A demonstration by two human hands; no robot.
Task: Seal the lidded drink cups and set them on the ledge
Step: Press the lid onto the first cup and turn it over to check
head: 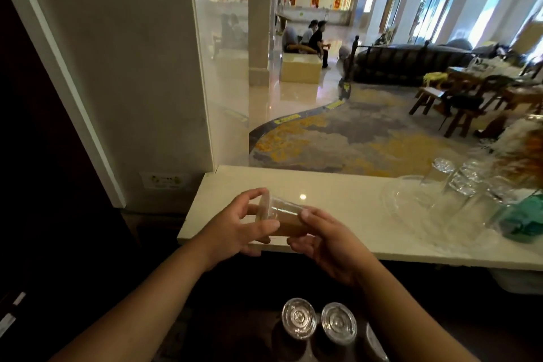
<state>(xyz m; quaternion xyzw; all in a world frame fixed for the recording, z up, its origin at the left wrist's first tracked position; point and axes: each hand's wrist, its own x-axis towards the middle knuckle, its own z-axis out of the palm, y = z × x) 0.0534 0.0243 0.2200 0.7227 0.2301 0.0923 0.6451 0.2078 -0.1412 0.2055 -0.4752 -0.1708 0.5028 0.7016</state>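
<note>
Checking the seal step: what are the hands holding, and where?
A clear plastic cup of brown drink, tipped sideways: left hand grips its lidded rim, right hand its base.

the left forearm [164, 288] and right forearm [405, 311] are bare along all of their visible length, with no cloth on either. the left grip [241, 225] and right grip [329, 244] are bare as well, ungloved, with short nails on the thumbs.

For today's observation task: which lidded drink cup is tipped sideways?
The cup held between the left hand and right hand; the lidded cups below stand upright.
</note>
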